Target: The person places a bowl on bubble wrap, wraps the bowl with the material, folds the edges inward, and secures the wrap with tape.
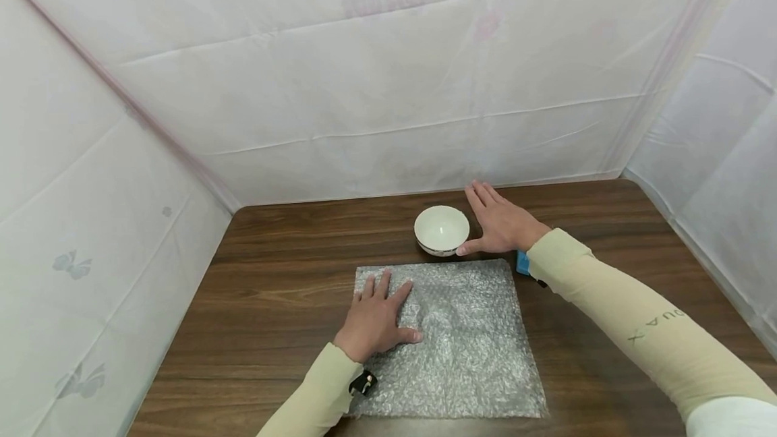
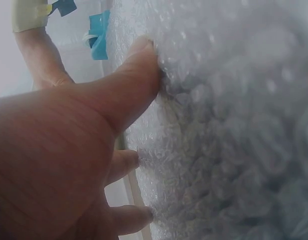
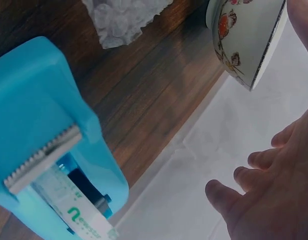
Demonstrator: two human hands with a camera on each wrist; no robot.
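Note:
A sheet of bubble wrap (image 1: 467, 342) lies flat on the table. My left hand (image 1: 374, 322) rests on its left part with fingers spread, and the left wrist view shows the thumb (image 2: 138, 65) and fingertips on the bubbles. Just beyond the sheet's far edge stands a white bowl (image 1: 442, 226), upright, with a flower pattern outside that shows in the right wrist view (image 3: 239, 40). To the right of the bowl is my right hand (image 1: 500, 222), its fingers straight and its thumb tip right at the rim.
A blue tape dispenser (image 3: 38, 95) with a toothed cutter sits on the dark wooden table (image 1: 273, 302), partly hidden under the right forearm in the head view. White sheeting (image 1: 388, 86) hangs as walls behind the table and along both sides.

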